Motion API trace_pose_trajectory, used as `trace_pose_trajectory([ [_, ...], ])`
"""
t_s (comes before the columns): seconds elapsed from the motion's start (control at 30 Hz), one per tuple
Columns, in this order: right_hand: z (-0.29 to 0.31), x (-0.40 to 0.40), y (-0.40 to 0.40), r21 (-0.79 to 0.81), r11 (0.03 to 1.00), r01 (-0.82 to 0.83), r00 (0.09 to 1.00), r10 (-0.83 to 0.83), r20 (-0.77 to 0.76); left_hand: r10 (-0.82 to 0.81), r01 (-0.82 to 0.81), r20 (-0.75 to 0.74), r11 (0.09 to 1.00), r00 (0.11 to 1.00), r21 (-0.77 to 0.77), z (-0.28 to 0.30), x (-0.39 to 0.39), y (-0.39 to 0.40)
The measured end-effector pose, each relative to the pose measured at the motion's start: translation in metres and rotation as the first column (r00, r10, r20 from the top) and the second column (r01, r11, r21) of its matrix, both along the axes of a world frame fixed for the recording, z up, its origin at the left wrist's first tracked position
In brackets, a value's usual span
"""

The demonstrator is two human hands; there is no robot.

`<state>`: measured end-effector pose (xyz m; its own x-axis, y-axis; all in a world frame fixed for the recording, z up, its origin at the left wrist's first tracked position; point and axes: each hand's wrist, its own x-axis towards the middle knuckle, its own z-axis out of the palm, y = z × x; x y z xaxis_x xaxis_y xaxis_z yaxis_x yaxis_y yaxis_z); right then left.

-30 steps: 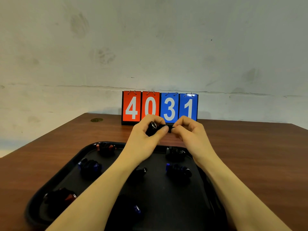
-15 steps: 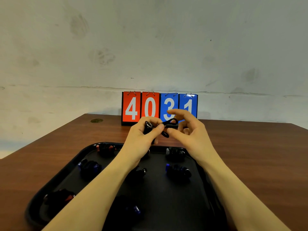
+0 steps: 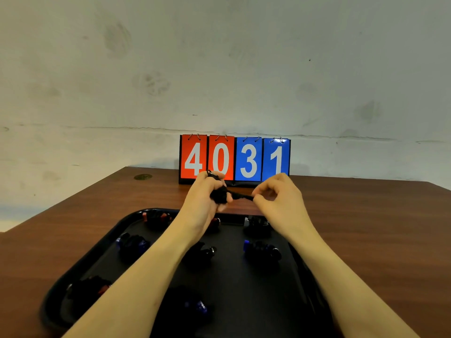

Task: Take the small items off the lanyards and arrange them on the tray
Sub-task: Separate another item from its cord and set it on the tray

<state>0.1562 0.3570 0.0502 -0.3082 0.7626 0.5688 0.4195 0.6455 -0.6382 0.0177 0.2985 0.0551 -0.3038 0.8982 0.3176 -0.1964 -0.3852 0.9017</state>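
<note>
We observe both hands raised at the centre of the frame, above the far edge of the black tray [image 3: 73, 276]. The left hand [image 3: 205, 198] has its fingers curled around a bunched black lanyard [image 3: 218, 196]; a small dark item with a metal rim [image 3: 211, 174] shows at the top of that fist, against the lower edge of the scoreboard. The right hand [image 3: 278, 196] pinches the free end of the lanyard's cord between thumb and forefinger, the other fingers curled loosely above. The cord runs nearly level between the two hands and appears taut.

We note the tray in the lower half of the frame, resting on a brown wooden table [image 3: 378, 228]. On it lie several bundled lanyards with small items. One with red parts [image 3: 156, 217] sits at the far left edge, one with blue parts [image 3: 131, 242] just below it, one with red parts [image 3: 90, 289] at the near left. A dark bundle [image 3: 257, 223] lies at the far right, one with a blue end [image 3: 261, 250] below it. Another dark bundle [image 3: 203, 252] lies in the middle, partly behind the left forearm, and one with blue parts [image 3: 195, 306] sits at the bottom centre.

A flip scoreboard [image 3: 234, 159] reading 4031 stands at the table's far edge, against a grey wall [image 3: 219, 57]. A small round brass fitting [image 3: 143, 177] is set in the tabletop at left.
</note>
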Motion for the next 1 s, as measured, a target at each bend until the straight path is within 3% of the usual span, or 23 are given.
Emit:
trace_pose_trajectory([
  [0.3, -0.007, -0.007, -0.002, -0.189, 0.937, -0.295, 0.956, 0.288, -0.063, -0.041, 0.041, -0.007, 0.996, 0.999, 0.075, -0.003, -0.003, 0.001],
  [0.5, 0.0, -0.001, -0.005, -0.196, 0.915, -0.353, 0.926, 0.312, -0.211, 0.029, -0.025, -0.039, 0.995, 0.999, 0.095, -0.001, -0.001, 0.0],
  [0.67, -0.001, 0.0, -0.002, -0.173, 0.937, -0.304, 0.945, 0.273, -0.181, 0.106, -0.098, -0.058, 0.987, 0.993, 0.131, -0.001, 0.0, -0.001],
  [1.0, 0.004, 0.002, -0.01, -0.21, 0.889, -0.407, 0.891, 0.335, -0.307, 0.072, -0.053, -0.155, 0.991, 0.985, 0.123, -0.004, -0.001, -0.001],
])
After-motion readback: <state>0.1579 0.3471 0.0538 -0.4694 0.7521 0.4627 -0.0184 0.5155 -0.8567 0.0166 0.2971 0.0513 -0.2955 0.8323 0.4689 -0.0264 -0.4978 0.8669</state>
